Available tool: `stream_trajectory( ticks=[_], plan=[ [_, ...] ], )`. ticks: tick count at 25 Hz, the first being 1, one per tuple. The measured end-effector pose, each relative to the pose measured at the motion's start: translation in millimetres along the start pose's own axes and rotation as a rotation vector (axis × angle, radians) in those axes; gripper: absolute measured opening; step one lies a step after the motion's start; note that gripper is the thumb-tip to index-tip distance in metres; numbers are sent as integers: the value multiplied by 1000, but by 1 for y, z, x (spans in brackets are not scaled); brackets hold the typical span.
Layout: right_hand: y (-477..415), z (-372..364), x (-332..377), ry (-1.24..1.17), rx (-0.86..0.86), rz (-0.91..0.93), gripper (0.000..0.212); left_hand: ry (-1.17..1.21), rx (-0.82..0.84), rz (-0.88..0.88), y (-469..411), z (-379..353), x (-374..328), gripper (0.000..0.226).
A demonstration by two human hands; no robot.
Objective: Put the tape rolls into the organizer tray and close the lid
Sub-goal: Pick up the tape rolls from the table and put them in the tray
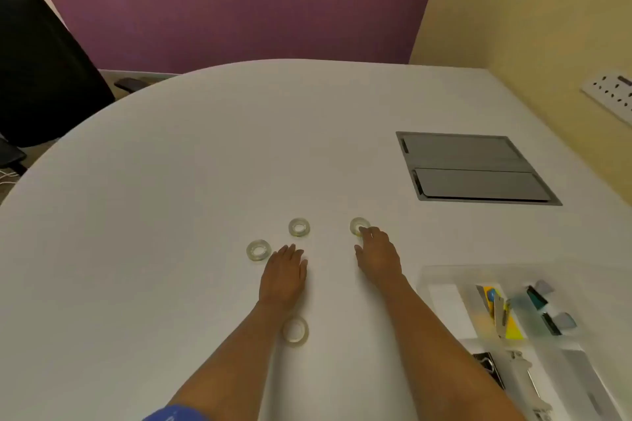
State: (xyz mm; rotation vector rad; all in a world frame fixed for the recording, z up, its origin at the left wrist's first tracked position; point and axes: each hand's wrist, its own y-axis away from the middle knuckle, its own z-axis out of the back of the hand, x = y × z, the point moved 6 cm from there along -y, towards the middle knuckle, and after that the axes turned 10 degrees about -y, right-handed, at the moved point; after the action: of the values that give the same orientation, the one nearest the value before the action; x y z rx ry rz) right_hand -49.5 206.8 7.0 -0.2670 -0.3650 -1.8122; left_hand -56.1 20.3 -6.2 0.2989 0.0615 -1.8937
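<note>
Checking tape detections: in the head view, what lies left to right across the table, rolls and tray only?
Leftmost tape roll → far-left tape roll → right-hand tape roll, touched by the right hand → organizer tray. The near roll under the left forearm overlaps the second in x, so it is left out.

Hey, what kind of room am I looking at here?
Probably an office or meeting room. The big white table has a built-in cable hatch, a black office chair stands at far left, and a multi-socket outlet panel is mounted on the yellow wall.
</note>
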Motion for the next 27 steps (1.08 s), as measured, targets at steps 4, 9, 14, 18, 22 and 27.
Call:
stream_trajectory(
  ticks=[4, 9, 14, 18, 22, 27],
  plan=[
    [-33, -8, -9, -88, 12, -26, 51, 3, -45, -15, -22, -19, -4, 65],
    [-57, -21, -18, -129, 52, -36, 60, -48, 21, -14, -27, -49, -8, 68],
    [-60, -27, -22, -141, 53, -39, 55, -89, 68, 21, -24, -60, -9, 51],
    [-55, -16, -24, -223, -8, -63, 53, -72, 48, 6, -22, -59, -17, 74],
    [-38, 8, -29, -353, -105, -46, 53, -118, 118, 15, -13, -60, -25, 75],
    [-2, 44, -48, -428, -200, -9, 52, -152, 211, 11, 0, -58, -39, 56]
  ],
)
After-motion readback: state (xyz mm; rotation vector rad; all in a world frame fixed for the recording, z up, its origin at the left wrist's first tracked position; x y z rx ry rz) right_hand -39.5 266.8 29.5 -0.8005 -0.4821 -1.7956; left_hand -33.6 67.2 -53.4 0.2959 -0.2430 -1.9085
